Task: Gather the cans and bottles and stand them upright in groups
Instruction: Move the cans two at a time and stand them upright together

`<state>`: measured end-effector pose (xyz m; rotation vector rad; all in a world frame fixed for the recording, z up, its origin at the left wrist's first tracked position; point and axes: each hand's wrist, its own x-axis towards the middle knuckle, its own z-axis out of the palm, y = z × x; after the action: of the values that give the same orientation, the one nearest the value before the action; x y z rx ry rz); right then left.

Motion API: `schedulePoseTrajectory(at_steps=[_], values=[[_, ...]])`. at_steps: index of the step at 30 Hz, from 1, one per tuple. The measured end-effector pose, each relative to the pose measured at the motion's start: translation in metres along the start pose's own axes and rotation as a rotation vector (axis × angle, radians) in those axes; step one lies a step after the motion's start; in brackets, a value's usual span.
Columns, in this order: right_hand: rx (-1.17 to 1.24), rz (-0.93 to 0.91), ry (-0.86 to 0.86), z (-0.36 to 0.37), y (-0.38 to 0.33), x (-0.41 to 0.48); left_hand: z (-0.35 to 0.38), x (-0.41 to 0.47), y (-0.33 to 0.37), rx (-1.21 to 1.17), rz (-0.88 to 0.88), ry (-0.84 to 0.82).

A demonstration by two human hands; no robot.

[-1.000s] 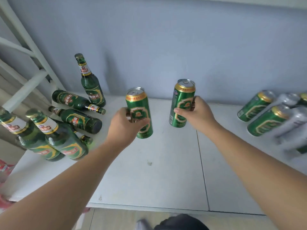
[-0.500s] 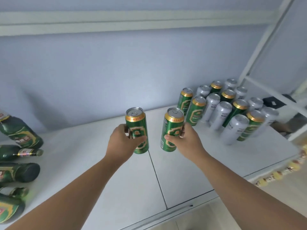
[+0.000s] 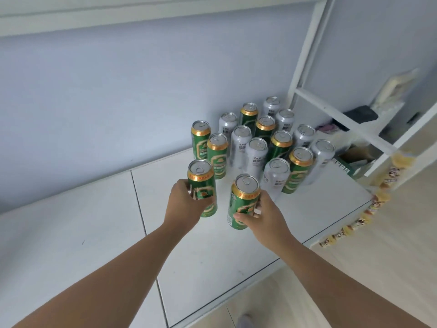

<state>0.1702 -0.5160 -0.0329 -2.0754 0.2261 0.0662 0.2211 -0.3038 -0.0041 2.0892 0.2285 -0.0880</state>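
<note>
Your left hand (image 3: pixel 186 204) is wrapped round the lower body of a tall green aluminium can with a gold rim (image 3: pixel 202 183). Your right hand (image 3: pixel 262 216) holds a second green-and-gold can (image 3: pixel 243 200) the same way, thumb on the near side and fingers round the far side. Both cans are upright with a gap between them, but I cannot tell whether their bases touch the white tabletop (image 3: pixel 94 233). Just beyond both grips stands the packed group of green and silver cans (image 3: pixel 260 143), and that is where trouble is likely. A standing green can (image 3: pixel 217 155) is right past your left-hand can, and a silver can (image 3: pixel 275 174) is just ahead of your right fingertips. Since your fingers curl round the far sides, pushing either can tight into the group would probably drive your knuckles into a neighbour, and one tipped can could topple several. You are also holding low, so each can carries most of its height above your grip. If you let go with a base tilted or only half landed, it may fall. The table's edge (image 3: pixel 331 235) is off to the outside of your right wrist, and a can knocked that way could roll to the floor.
</note>
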Motion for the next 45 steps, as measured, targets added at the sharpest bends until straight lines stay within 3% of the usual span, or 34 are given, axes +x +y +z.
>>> schedulePoseTrajectory(at_steps=[10,23,36,45], values=[[0.084,0.024,-0.087,-0.032,0.044,0.016,0.081,0.037,0.016,0.055,0.001,0.027],[0.136,0.028,-0.126,-0.036,0.066,0.022,0.103,0.059,0.023,0.043,-0.014,0.099],[0.049,-0.067,-0.1,-0.015,0.051,0.046,0.065,0.045,0.006,0.231,0.089,0.007],[0.026,-0.106,-0.102,-0.007,0.044,0.052,0.042,0.019,-0.017,0.226,0.046,-0.012]])
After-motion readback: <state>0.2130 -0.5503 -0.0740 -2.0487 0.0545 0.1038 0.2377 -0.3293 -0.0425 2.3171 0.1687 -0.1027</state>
